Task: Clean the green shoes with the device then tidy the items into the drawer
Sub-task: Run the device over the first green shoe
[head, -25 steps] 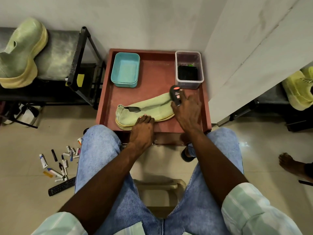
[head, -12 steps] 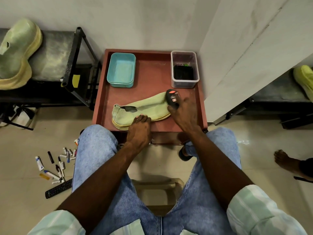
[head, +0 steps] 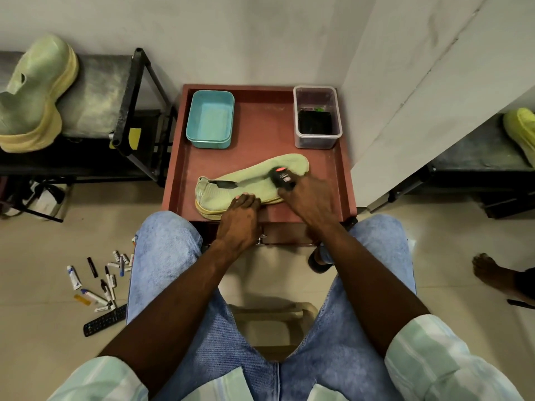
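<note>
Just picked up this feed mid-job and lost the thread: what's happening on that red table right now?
A seated person is cleaning a flat light-green knit shoe lying on the red tray-top table. The left hand presses down on the shoe's near edge, while the right hand holds a small black handheld device with a red button against its toe half. A teal plastic tub and a clear plastic container sit behind.

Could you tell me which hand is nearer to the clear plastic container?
Right. The right hand holds the device just in front of the clear plastic container; the left hand rests farther away, on the shoe's heel end.
</note>
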Available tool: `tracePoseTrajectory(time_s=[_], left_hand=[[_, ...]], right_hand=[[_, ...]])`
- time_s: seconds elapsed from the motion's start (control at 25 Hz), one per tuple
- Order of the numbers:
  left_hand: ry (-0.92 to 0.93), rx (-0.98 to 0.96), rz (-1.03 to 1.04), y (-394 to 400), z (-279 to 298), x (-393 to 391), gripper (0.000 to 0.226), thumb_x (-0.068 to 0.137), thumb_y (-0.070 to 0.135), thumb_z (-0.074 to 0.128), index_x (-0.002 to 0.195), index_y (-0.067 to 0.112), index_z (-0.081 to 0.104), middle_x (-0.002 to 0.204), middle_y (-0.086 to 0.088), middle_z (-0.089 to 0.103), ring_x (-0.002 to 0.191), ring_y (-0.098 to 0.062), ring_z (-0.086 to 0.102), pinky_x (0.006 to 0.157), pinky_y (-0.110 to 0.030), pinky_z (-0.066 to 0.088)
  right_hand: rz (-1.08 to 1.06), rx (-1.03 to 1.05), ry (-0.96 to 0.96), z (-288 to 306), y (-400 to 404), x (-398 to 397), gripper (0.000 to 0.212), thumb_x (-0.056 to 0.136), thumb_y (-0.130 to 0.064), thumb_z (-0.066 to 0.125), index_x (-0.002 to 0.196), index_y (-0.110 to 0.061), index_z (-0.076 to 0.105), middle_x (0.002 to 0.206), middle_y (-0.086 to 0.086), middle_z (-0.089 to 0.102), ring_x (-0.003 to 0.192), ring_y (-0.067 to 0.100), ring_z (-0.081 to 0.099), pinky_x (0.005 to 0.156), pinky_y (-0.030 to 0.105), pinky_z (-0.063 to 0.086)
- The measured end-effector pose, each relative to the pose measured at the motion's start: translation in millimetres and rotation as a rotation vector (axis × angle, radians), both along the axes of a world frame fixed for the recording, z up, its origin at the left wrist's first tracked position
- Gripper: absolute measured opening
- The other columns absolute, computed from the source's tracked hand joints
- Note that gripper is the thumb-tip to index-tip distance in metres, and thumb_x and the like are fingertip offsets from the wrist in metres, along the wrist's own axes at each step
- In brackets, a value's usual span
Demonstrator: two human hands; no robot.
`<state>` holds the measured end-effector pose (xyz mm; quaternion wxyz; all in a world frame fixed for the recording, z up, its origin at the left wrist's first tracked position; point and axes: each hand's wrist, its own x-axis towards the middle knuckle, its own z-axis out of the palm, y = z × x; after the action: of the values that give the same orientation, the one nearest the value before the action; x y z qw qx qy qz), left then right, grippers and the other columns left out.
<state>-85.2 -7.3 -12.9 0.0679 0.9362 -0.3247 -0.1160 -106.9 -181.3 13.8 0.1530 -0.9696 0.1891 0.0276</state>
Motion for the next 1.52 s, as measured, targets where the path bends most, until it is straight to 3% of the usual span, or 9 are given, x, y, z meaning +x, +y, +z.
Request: tracePoseTrajectory(time_s=[0.16, 0.32, 0.56, 0.76, 0.88, 1.0, 1.2, 1.32, 1.52], left_hand=[[-0.063, 0.072, 0.088, 20.0, 2.4, -7.2, 0.067, 0.084, 0.018, 0.053, 0.147, 0.003, 0.031, 0.154, -0.014, 0.032, 0.145, -0.028, 0.02, 0.12, -0.034, 0.01], [0.002, 0.064, 0.095, 26.8, -0.4, -2.9, 0.062, 0.092, 0.012, 0.044, 0.149, 0.0, 0.023, 0.158, -0.012, 0.022, 0.148, -0.024, 0.011, 0.12, -0.029, 0.009], [-0.017, -0.026, 0.112, 35.6, -4.1, -2.3, 0.063, 0.089, 0.007, 0.05, 0.149, 0.007, 0.029, 0.157, -0.008, 0.025, 0.148, -0.02, 0.015, 0.119, -0.029, 0.018], [0.003, -0.04, 0.093, 42.6, -8.9, 2.5, 0.063, 0.087, 0.009, 0.054, 0.147, 0.01, 0.034, 0.156, -0.005, 0.029, 0.147, -0.017, 0.018, 0.116, -0.029, 0.024], [0.024, -0.032, 0.087, 43.6, -9.9, 4.6, 0.065, 0.088, 0.008, 0.055, 0.148, 0.009, 0.032, 0.157, -0.005, 0.027, 0.147, -0.017, 0.017, 0.118, -0.031, 0.022], [0.032, -0.087, 0.105, 42.2, -4.8, 3.5, 0.063, 0.087, 0.008, 0.055, 0.146, 0.012, 0.036, 0.155, -0.004, 0.031, 0.146, -0.017, 0.021, 0.116, -0.031, 0.027], [-0.077, -0.411, 0.527, 60.6, 19.7, 0.5, 0.038, 0.089, 0.009, 0.055, 0.127, 0.009, 0.058, 0.123, -0.009, 0.064, 0.111, -0.025, 0.059, 0.091, -0.034, 0.048], [0.074, -0.558, 0.732, 68.2, 26.9, 6.9, 0.02, 0.09, 0.005, 0.051, 0.105, 0.008, 0.062, 0.088, -0.008, 0.064, 0.081, -0.023, 0.059, 0.069, -0.031, 0.047], [0.143, -0.56, 0.748, 64.6, 30.0, 7.2, 0.032, 0.085, -0.003, 0.052, 0.113, 0.006, 0.065, 0.095, -0.009, 0.069, 0.081, -0.017, 0.056, 0.074, -0.025, 0.045]], right_hand=[[-0.104, -0.205, -0.027, 4.1, 2.6, -6.1, 0.049, 0.086, -0.047, 0.055, 0.123, -0.015, 0.057, 0.108, 0.017, 0.062, 0.096, 0.033, 0.06, 0.084, 0.037, 0.044], [0.227, 0.144, 0.084, 1.0, 51.4, -1.0, 0.051, 0.087, -0.051, 0.057, 0.129, -0.024, 0.057, 0.105, 0.018, 0.062, 0.094, 0.038, 0.061, 0.08, 0.039, 0.046], [-0.049, -0.107, 0.011, -3.5, 15.3, -4.4, 0.051, 0.086, -0.05, 0.053, 0.127, -0.02, 0.057, 0.107, 0.017, 0.063, 0.096, 0.034, 0.061, 0.09, 0.041, 0.046], [0.073, 0.271, 0.088, 3.0, 32.6, 6.1, 0.05, 0.082, -0.053, 0.06, 0.126, -0.028, 0.062, 0.107, 0.016, 0.067, 0.095, 0.034, 0.064, 0.078, 0.036, 0.05], [-0.115, -0.031, 0.024, 3.6, 9.3, -4.7, 0.047, 0.085, -0.05, 0.056, 0.122, -0.021, 0.063, 0.105, 0.016, 0.066, 0.093, 0.031, 0.062, 0.085, 0.039, 0.049], [0.095, -0.021, 0.011, -1.9, 43.5, 0.3, 0.05, 0.086, -0.05, 0.056, 0.126, -0.02, 0.06, 0.106, 0.017, 0.063, 0.095, 0.035, 0.062, 0.086, 0.041, 0.047], [0.019, 0.018, 0.045, 1.0, 25.5, -2.5, 0.051, 0.084, -0.049, 0.056, 0.13, -0.027, 0.058, 0.105, 0.016, 0.066, 0.098, 0.034, 0.061, 0.089, 0.04, 0.042], [0.029, -0.076, 0.005, -1.5, 44.3, -7.5, 0.055, 0.086, -0.051, 0.053, 0.131, -0.02, 0.055, 0.105, 0.017, 0.064, 0.096, 0.035, 0.061, 0.088, 0.042, 0.042], [0.274, 0.046, -0.064, -3.3, 73.8, -8.2, 0.062, 0.086, -0.051, 0.058, 0.14, -0.02, 0.05, 0.104, 0.018, 0.062, 0.097, 0.037, 0.059, 0.084, 0.04, 0.041]])
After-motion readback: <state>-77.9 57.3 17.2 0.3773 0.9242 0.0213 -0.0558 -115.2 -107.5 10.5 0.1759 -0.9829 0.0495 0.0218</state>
